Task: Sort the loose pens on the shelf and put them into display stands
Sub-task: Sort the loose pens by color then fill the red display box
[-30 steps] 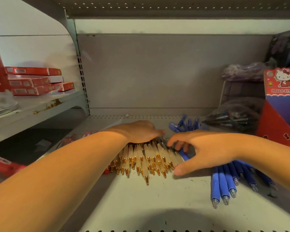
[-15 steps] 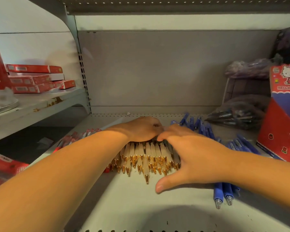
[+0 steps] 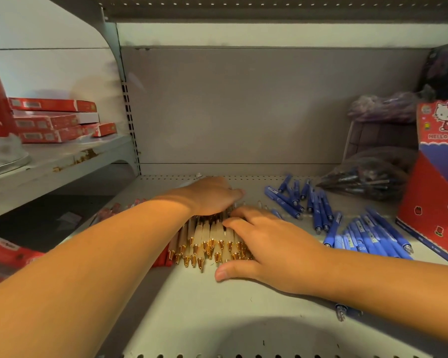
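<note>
Now that the right hand point(image 3: 274, 249) has been shifted left off the blue pens point(image 3: 367, 236), the gold-tipped pens point(image 3: 204, 241) mid-shelf are bracketed. Right fingers are laid loosely bent across them, nothing pinched. The left hand point(image 3: 210, 196) is cupped over the far ends, its grip not discernible. Bunching is judged underway.

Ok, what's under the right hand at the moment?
The right hand rests on the bunch of white gold-tipped pens, tips showing in front. How many it covers, and their far ends under the left hand, cannot be seen.
</note>
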{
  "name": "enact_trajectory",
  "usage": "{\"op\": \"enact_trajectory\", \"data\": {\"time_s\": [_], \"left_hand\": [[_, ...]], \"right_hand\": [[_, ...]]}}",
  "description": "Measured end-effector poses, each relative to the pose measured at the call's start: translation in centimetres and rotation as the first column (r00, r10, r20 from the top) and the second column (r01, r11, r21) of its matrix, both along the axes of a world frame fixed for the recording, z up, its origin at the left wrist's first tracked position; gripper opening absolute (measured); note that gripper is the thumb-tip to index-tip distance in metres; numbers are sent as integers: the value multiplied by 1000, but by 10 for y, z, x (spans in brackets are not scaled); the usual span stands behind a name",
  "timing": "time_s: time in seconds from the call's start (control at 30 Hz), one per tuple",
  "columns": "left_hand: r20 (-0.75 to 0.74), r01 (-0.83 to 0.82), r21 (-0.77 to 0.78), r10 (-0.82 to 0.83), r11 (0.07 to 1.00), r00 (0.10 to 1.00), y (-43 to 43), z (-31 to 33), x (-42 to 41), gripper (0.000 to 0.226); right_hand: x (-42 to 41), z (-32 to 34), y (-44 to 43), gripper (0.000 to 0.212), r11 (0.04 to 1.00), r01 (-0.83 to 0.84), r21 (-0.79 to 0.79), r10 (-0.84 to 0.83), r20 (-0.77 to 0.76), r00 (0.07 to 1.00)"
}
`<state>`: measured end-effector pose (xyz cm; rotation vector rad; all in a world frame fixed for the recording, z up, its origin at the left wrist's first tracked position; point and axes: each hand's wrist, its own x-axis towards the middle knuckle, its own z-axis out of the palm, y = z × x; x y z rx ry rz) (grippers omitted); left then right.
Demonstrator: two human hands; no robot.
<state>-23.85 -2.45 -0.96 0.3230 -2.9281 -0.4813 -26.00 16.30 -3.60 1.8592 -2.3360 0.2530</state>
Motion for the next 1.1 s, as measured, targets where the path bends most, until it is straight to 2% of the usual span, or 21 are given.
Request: {"op": "enact_trajectory", "data": {"time_s": [0.13, 0.2, 0.3, 0.37, 0.5, 0.63, 0.77, 0.93, 1.1], "left_hand": [[-13, 12, 10, -12, 1000, 1000, 0, 0, -2, 55], [-6, 11, 41, -11, 999, 1000, 0, 0, -1, 57], [22, -7, 42, 6, 999, 1000, 5, 1, 0, 57], [16, -20, 5, 20, 1000, 1000, 13, 4, -2, 56], [8, 29, -28, -29, 999, 1000, 34, 12, -13, 49], [128, 85, -75, -75, 993, 989, 54, 16, -33, 33], [117, 55, -139, -39, 989, 992, 72, 19, -59, 27], [141, -22, -287, 65, 958, 988, 86, 23, -90, 31], [180, -76, -261, 125, 962, 976, 87, 16, -107, 35]], "right_hand": [[-1, 0, -1, 86, 1000, -7, 9, 7, -4, 1000], [-1, 6, 1, 83, 1000, -26, 7, 25, 57, 998], [-7, 27, 12, 60, 997, -51, -49, 59, 166, 984], [-21, 44, 23, 44, 999, 20, -41, -13, 161, 987], [-64, 67, 57, 26, 960, 250, 124, -273, 231, 934], [-103, 62, 89, 32, 904, 322, 280, -383, 197, 903], [-126, 53, 98, 28, 885, 321, 338, -403, 209, 891], [-144, 46, 95, 26, 901, 298, 314, -380, 245, 892], [-159, 56, 75, 31, 899, 367, 237, -422, 256, 870]]}}
